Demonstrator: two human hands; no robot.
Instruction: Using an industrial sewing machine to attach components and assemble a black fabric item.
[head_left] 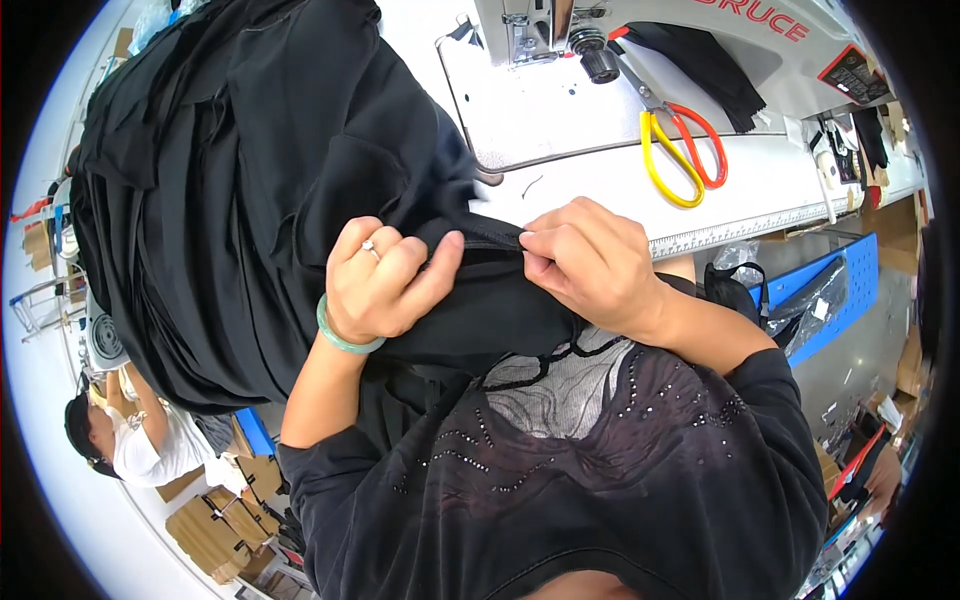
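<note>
A stitched edge of black fabric (470, 310) is stretched between my two hands, just in front of the sewing table. My left hand (385, 280), with a ring and a pale green bangle, is closed on the cloth, thumb lying along the seam. Opposite it, my right hand (592, 262) pinches the end of the same edge between thumb and fingers. To the left rises a large heap of black garments (210, 200), which joins the cloth I hold.
A sewing machine (690, 50) stands at the back right. Scissors (680, 150) with yellow and red handles lie beside it, near a ruler strip (750, 228) along the table edge. A blue crate (825, 295) is at right. Another person (130, 430) works at far left.
</note>
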